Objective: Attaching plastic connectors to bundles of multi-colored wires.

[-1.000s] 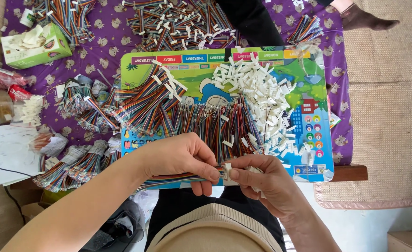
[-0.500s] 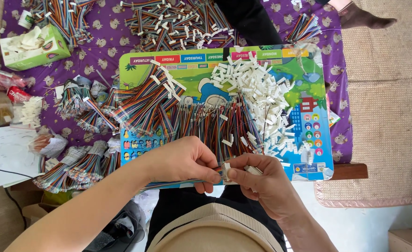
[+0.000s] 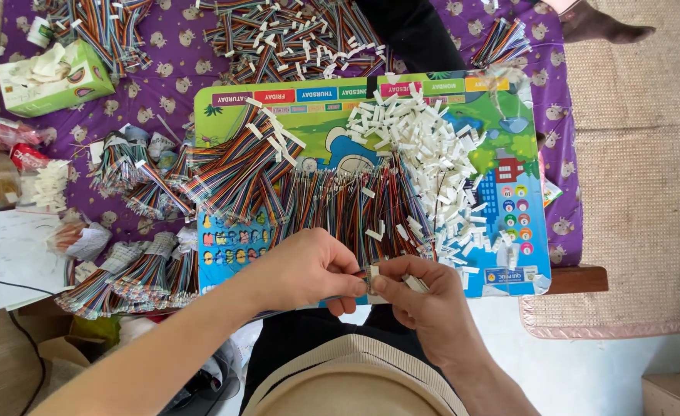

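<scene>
While the left hand [image 3: 305,270] pinches a thin wire bundle [image 3: 355,279] and the right hand [image 3: 425,296] grips its small white connector [image 3: 372,275] over the board's [image 3: 509,166] near edge, both look light, the wires limp, best held near the plug.

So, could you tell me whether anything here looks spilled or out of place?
Mostly ordered clutter. The pile of white connectors has scattered loosely over the colourful board, some lying among the wire bundles. A tissue box lies tilted on the purple cloth.
</scene>
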